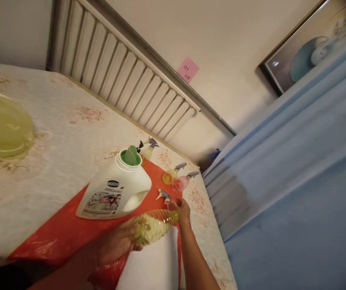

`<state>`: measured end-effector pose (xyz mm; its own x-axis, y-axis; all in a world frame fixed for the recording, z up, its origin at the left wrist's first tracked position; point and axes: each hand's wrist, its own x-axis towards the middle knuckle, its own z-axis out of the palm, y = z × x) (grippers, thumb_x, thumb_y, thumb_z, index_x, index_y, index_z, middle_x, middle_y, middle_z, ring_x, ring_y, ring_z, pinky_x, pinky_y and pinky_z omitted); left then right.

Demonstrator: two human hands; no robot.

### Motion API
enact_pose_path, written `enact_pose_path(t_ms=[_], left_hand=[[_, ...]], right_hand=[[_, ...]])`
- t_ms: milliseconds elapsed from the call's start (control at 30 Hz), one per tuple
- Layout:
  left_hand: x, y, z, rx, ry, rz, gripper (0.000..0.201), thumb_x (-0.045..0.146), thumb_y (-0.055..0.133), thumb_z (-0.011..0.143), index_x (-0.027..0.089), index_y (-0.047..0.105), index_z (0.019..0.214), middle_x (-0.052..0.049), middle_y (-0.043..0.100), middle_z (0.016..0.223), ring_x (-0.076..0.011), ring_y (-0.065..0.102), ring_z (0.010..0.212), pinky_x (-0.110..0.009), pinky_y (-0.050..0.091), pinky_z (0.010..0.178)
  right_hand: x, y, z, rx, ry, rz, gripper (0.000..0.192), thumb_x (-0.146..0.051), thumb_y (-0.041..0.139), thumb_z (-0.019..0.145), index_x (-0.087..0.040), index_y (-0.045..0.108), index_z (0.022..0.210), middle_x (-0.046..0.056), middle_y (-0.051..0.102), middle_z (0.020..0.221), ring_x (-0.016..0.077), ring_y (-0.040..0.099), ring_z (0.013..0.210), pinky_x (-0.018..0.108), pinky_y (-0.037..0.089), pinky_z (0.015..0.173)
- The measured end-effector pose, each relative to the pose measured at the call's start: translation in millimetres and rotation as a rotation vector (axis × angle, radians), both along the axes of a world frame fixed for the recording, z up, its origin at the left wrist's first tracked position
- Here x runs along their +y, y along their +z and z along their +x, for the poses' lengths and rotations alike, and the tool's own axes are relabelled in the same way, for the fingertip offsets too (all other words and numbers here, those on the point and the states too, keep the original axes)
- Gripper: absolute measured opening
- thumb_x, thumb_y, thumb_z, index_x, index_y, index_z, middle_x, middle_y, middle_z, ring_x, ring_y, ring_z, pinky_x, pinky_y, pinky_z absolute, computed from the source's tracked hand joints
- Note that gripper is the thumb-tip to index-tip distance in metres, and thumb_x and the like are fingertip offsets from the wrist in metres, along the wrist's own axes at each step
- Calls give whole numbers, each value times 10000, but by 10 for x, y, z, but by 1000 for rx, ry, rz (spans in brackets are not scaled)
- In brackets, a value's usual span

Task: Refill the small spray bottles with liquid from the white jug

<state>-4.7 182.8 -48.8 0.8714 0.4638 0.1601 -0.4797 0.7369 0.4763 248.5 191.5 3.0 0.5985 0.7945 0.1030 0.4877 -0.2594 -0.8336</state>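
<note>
The left hand (pixel 117 241) holds a clear bottle (pixel 154 226) of pale yellow liquid, grip wrapped around its body, the bottle lying nearly level above the red sheet (pixel 67 229) on the table (pixel 40 161). The right hand (pixel 182 210) is at the bottle's neck, fingers closed on a grey sprayer (pixel 163 196); whether the sprayer is seated cannot be told. Beside the bottle stands a white jug (pixel 115 193) with an open green spout. Three more spray bottles (pixel 176 181) stand just beyond, near the table's edge.
</note>
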Motion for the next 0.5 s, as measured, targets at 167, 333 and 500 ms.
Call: enact_pose_path(t_ms=[167,333,500], left_hand=[[9,-83,35,5,16,5,442,284,585,892,258,519,1328,-67,601,1340,-226,561,1166,-347,432,924],[-1,-99,63,43,25,103,540,298,618,873,277,429,1379,-90,554,1398,-278,543,1230,-412,408,979],[43,-181,139,60,53,262,596,360,741,781,240,494,1310,-99,583,1355,-336,508,1275,-467,385,1039]], right_hand=[[-543,84,-272,302,253,-2,541,-533,763,682,-159,664,1060,100,745,957,266,696,850,372,556,708],[-958,147,-614,606,443,93,666,-416,860,618,-212,624,1206,116,690,1196,294,660,1051,399,533,835],[-1058,153,-766,624,454,116,643,-345,852,669,-230,610,1254,101,670,1255,313,594,1195,467,445,1015]])
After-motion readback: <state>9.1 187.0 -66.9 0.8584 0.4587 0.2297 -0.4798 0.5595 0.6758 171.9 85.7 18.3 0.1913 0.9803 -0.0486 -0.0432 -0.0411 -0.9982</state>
